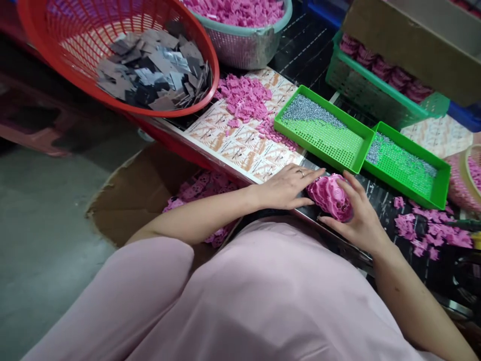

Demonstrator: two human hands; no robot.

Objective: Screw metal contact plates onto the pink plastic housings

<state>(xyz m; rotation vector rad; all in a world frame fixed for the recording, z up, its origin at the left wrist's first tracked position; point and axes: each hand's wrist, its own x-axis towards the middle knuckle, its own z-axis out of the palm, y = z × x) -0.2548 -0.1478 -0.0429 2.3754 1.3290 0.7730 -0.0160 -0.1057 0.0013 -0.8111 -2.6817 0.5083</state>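
Note:
At the front edge of the black work surface, a short stack of pink moulded plastic pieces [332, 195] lies between my two hands. My left hand [287, 186], with a ring on one finger, grips the stack's left end; its fingers reach along the far side and its thumb is at the near side. Curved around the right end is my right hand [358, 213], fingers on the far side and thumb on the near side. Small metallic details show on the stack's right face. Its underside is hidden.
Beyond my hands are two green trays [323, 131] [408, 168] of small metal parts. Pink pieces lie in a pile [246, 98] and at right [432, 230]. An orange basket [214, 75] holds flat grey pieces. A cardboard box [124, 193] stands below the table edge.

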